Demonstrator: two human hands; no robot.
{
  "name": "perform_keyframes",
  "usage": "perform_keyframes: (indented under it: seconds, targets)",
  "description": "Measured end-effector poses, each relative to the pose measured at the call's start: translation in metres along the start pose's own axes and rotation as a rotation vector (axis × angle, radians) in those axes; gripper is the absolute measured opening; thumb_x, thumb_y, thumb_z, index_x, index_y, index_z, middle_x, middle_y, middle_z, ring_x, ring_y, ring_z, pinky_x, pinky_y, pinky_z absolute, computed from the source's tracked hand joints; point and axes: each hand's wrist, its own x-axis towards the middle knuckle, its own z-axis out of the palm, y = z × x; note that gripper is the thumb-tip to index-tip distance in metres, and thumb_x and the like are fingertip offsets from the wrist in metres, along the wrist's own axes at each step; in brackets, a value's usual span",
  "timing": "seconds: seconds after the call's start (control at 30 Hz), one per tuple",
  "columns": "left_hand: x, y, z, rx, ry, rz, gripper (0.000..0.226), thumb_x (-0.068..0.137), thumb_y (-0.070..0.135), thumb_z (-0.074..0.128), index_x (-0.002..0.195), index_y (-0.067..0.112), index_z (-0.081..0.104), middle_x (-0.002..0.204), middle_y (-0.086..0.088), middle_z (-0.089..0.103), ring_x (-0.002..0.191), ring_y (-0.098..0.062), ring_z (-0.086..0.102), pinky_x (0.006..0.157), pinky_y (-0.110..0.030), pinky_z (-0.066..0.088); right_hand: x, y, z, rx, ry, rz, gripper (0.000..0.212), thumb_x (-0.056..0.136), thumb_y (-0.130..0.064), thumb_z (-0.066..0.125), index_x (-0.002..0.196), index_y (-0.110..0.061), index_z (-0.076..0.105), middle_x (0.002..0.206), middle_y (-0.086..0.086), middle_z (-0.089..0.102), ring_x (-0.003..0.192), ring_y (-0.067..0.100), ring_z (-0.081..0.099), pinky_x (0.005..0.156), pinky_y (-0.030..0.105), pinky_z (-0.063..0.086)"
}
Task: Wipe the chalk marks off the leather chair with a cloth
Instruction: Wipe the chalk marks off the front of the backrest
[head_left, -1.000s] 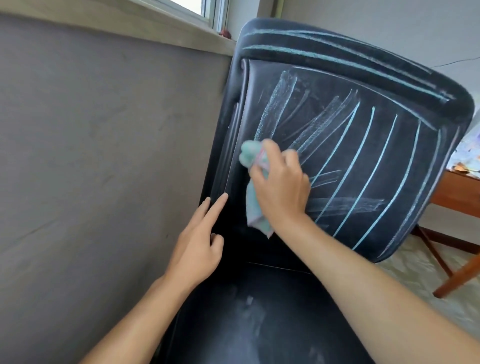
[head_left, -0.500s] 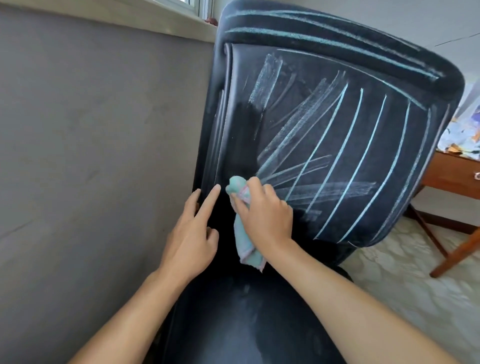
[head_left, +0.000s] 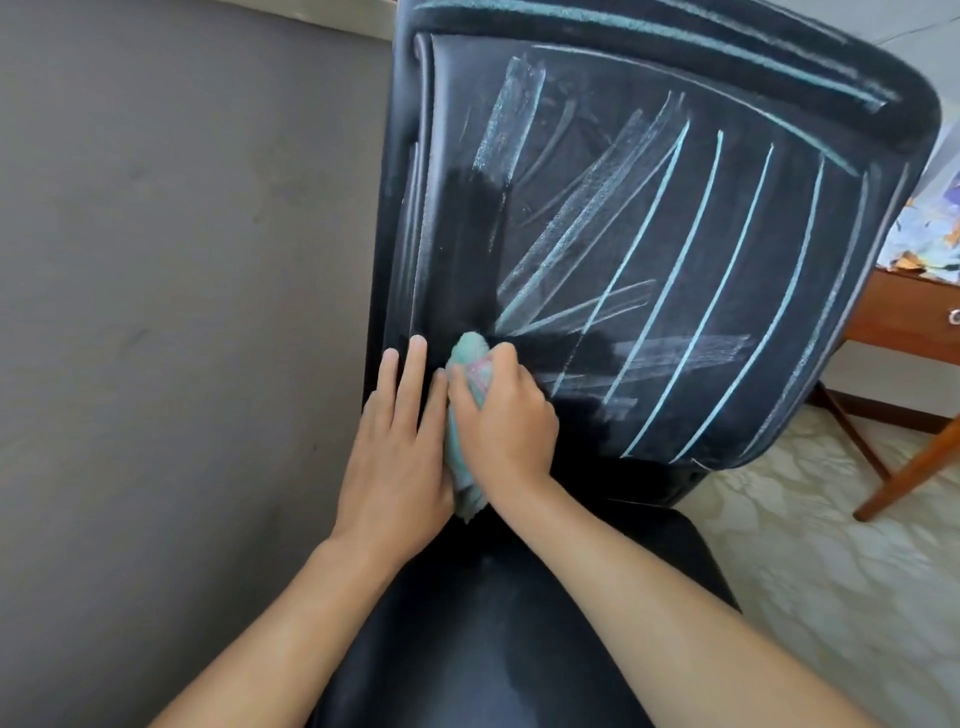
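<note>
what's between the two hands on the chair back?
Head view: the teal cloth, gripped by the right hand, hangs between it and the flat left hand.

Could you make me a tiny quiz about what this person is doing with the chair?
1. True or false: the right hand grips the cloth.
2. Where do the left hand's fingers rest: A) the backrest's left edge, B) the wooden table, C) the windowsill?
3. Which part of the backrest looks wiped dark already?

Key: 1. True. 2. A. 3. The strip along its left side, above the cloth; chalk lines remain to the right.
</note>
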Motion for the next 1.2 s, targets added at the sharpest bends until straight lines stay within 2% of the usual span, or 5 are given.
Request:
perform_keyframes:
  seconds: [0.27, 0.4, 0.53, 0.8, 1.2]
  targets:
    - [-0.001, 0.009, -0.003, -0.045, -0.045, -0.048, 0.091, 0.077, 0.001, 0.060, 0.162, 0.004, 0.026, 0.173, -0.005, -0.021, 0.160, -0.032, -0.017, 0.056, -0.025, 0.045, 0.018, 0.090, -0.038, -0.014, 0.205, 0.525, 0.036, 0.100, -0.051, 0.050, 0.106, -0.017, 0.040, 0.111, 0.010, 0.064, 0.100, 0.038, 0.061, 0.072, 0.039, 0.035]
    - [0.000, 0.016, 0.000, -0.023, -0.028, -0.045, 0.085, 0.077, 0.004, 0.054, 0.158, -0.003, 0.030, 0.173, -0.017, -0.014, 0.158, -0.038, -0.020, 0.082, -0.048, 0.062, 0.005, 0.046, -0.009, 0.039, 0.086, 0.306, 0.032, 0.101, -0.048, 0.048, 0.099, -0.019, 0.034, 0.106, 0.006, 0.064, 0.092, 0.034, 0.063, 0.069, 0.036, 0.037]
    - [-0.012, 0.021, 0.014, 0.039, -0.052, 0.047, 0.067, 0.092, 0.028, 0.030, 0.143, -0.012, 0.047, 0.167, -0.030, 0.013, 0.158, -0.042, -0.016, 0.122, -0.067, 0.025, -0.009, 0.016, 0.014, 0.014, -0.020, 0.082, 0.038, 0.101, -0.053, 0.046, 0.107, -0.016, 0.040, 0.101, 0.002, 0.062, 0.081, 0.031, 0.064, 0.062, 0.038, 0.043]
    - [-0.021, 0.024, 0.028, 0.124, -0.216, 0.004, 0.037, 0.082, 0.014, 0.059, 0.118, 0.005, 0.061, 0.173, -0.015, -0.014, 0.159, -0.035, -0.019, 0.127, -0.059, 0.011, 0.014, 0.091, -0.026, -0.035, 0.171, 0.484, 0.034, 0.101, -0.049, 0.047, 0.106, -0.016, 0.039, 0.109, 0.007, 0.065, 0.095, 0.037, 0.063, 0.070, 0.037, 0.035]
    - [-0.016, 0.023, 0.017, 0.054, -0.346, -0.064, 0.031, 0.096, 0.024, 0.050, 0.119, 0.011, 0.066, 0.175, -0.007, 0.011, 0.162, -0.025, 0.004, 0.130, -0.049, 0.007, 0.006, 0.083, -0.021, -0.067, 0.046, 0.354, 0.034, 0.100, -0.052, 0.047, 0.104, -0.021, 0.036, 0.114, 0.007, 0.064, 0.099, 0.037, 0.064, 0.070, 0.038, 0.037]
